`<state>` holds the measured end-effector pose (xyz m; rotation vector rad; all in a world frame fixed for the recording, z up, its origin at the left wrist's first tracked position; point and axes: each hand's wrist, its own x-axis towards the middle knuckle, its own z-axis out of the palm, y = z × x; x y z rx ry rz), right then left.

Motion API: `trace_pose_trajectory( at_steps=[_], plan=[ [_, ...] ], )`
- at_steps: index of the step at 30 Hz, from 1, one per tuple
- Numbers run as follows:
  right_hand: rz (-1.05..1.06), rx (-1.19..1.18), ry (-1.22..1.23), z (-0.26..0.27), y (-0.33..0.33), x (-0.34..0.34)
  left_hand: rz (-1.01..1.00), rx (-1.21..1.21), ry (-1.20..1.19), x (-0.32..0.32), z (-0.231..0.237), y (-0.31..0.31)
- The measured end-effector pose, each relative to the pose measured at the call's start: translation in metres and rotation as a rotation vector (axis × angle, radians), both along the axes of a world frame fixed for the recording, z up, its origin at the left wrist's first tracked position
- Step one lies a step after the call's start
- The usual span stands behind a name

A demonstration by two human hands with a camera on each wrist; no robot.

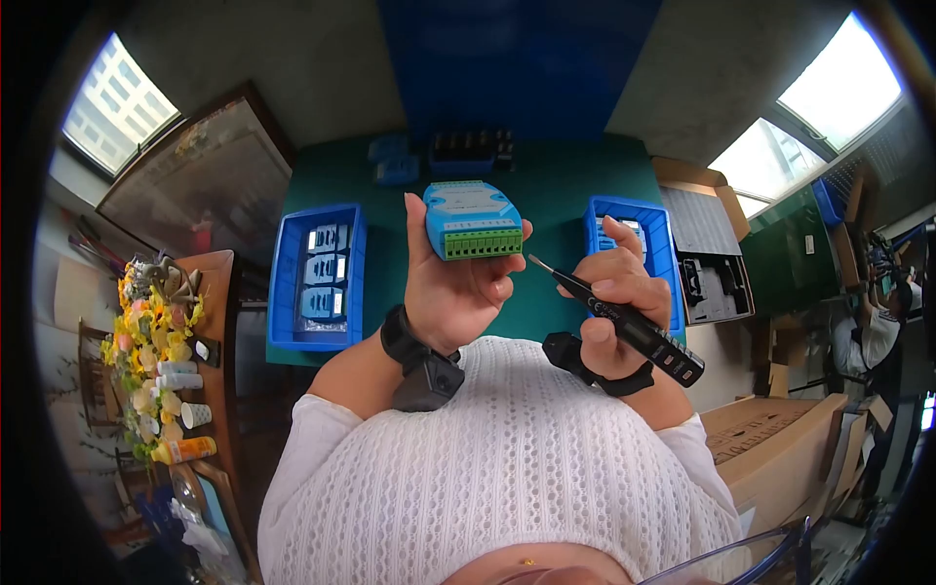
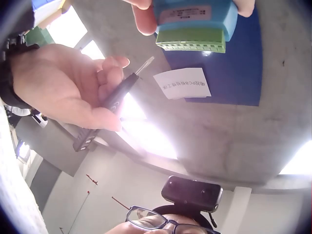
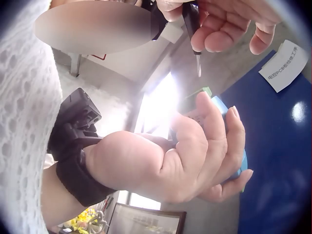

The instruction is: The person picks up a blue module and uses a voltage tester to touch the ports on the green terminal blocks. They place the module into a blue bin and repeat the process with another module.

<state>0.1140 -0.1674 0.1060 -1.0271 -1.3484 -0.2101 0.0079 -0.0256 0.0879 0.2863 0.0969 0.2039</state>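
A blue electronic module point(image 1: 473, 203) with a green screw terminal block point(image 1: 483, 244) along its near edge is held up over the table. My left hand point(image 1: 444, 302) grips it from below, thumb on one side and fingers on the other. My right hand point(image 1: 629, 288) holds a black tester screwdriver point(image 1: 643, 336) with buttons on its handle. Its bare metal tip points up toward the terminal block and stands just off its right end. In the left wrist view, a gap shows between the screwdriver tip point(image 2: 146, 64) and the terminal block point(image 2: 192, 40).
On the green table point(image 1: 546, 180), a blue bin point(image 1: 276, 292) with several modules stands left, another blue bin point(image 1: 671, 249) right. Dark parts point(image 1: 473, 148) and blue pieces point(image 1: 395, 168) lie at the back. An open carton point(image 1: 721, 185) stands beyond the right bin.
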Motion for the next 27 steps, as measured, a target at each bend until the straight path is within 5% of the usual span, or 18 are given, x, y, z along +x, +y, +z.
trace_pose_trajectory(
  at_steps=[27],
  plan=[
    [-0.027,-0.045,-0.036,0.0054,0.0047,-0.0015,-0.007,0.002,-0.034,0.0017,0.0036,0.0005]
  ],
)
